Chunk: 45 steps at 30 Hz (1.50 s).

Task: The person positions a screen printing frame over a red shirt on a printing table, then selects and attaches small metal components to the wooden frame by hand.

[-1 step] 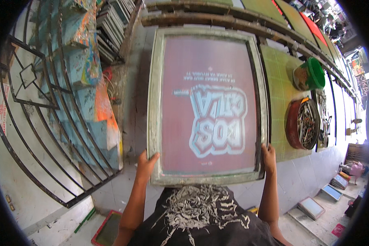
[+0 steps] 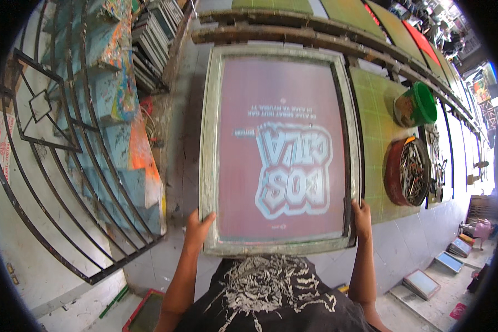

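Note:
In front of my body is a large screen-printing frame (image 2: 211, 144), with a pale wooden border around mauve mesh (image 2: 246, 83). Light-blue block lettering and smaller text show on the mesh, upside down from here. My left hand (image 2: 197, 228) grips the border's lower left side, thumb on top. The matching place on the right side is held by my right hand (image 2: 362, 219), its fingers partly hidden by the border. Nothing else is in either hand.
Wooden rails (image 2: 293, 40) cross beyond the frame. On a green board (image 2: 373, 122) at right stand a green bucket (image 2: 424, 103) and a dark red tub (image 2: 395, 174) of small metal pieces. Black metal bars (image 2: 74, 149) curve along the left, before paint-stained blue steps (image 2: 102, 146).
The whole scene sits slightly lower in the picture. Both hands keep the same hold on the screen-printing frame.

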{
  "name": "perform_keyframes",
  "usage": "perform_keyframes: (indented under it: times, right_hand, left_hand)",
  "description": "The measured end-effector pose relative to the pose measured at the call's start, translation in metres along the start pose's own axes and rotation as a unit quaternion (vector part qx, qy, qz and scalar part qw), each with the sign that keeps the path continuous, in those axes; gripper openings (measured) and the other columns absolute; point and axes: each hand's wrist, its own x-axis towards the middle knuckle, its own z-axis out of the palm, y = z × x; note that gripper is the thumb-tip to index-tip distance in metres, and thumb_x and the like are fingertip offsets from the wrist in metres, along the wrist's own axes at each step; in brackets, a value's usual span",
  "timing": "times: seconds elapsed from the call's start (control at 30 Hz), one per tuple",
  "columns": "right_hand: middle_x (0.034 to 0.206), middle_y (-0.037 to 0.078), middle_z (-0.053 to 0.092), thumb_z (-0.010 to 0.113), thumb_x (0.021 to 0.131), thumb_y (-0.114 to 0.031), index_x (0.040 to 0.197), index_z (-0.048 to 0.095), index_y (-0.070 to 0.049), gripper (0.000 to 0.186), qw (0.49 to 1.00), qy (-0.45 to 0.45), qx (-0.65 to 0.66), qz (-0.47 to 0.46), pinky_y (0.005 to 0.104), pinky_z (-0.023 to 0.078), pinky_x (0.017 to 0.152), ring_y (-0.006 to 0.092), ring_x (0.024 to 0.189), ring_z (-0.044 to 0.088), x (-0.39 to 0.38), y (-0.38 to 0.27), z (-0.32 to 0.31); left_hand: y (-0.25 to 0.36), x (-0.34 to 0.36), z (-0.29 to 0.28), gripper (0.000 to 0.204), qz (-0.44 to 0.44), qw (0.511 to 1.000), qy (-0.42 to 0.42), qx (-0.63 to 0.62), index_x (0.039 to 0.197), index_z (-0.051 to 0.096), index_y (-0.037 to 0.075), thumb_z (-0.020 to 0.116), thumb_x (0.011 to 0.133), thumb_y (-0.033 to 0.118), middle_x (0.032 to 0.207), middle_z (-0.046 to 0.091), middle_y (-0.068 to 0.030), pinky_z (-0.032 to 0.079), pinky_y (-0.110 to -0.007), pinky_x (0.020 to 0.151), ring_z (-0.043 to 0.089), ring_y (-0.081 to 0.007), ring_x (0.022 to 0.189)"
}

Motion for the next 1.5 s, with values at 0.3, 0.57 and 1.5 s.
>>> perform_keyframes:
  times: [0.3, 0.57, 1.5]
  right_hand:
    - [0.077, 0.0, 0.058, 0.058, 0.094, -0.029, 0.098, 0.059, -0.001, 0.029, 1.0, -0.015, 0.025, -0.003, 0.0237, 0.042, 0.058, 0.0076, 0.064, 0.052, -0.001, -0.008, 0.0]
    - [0.076, -0.004, 0.053, 0.057, 0.094, -0.027, 0.101, 0.058, -0.002, 0.026, 0.984, -0.103, 0.149, 0.009, 0.0224, 0.036, 0.055, 0.0057, 0.062, 0.045, -0.011, -0.008, -0.01]
    - [0.09, 0.001, 0.059, 0.057, 0.095, -0.026, 0.108, 0.057, 0.001, 0.03, 0.99, -0.093, 0.108, 0.012, 0.0252, 0.042, 0.072, 0.0083, 0.079, 0.051, -0.028, 0.021, -0.017]
  left_hand:
    - [-0.01, 0.001, -0.005, 0.035, 0.016, 1.0, -0.008, 0.01, 0.115, 0.057, -0.003, 0.066, 0.086, 0.015, 0.104, 0.063, -0.0087, 0.046, -0.031, 0.082, 0.058, -0.0151, 0.092]
    - [-0.036, -0.012, -0.03, 0.047, 0.028, 0.996, -0.036, -0.081, 0.127, 0.047, -0.004, 0.064, 0.085, 0.009, 0.116, 0.058, -0.0111, 0.044, -0.031, 0.09, 0.056, -0.0179, 0.105]
    - [-0.038, -0.036, -0.014, 0.055, 0.033, 0.994, 0.008, -0.107, 0.132, 0.044, -0.004, 0.065, 0.083, 0.008, 0.12, 0.057, -0.0117, 0.041, -0.032, 0.096, 0.055, -0.0189, 0.11]
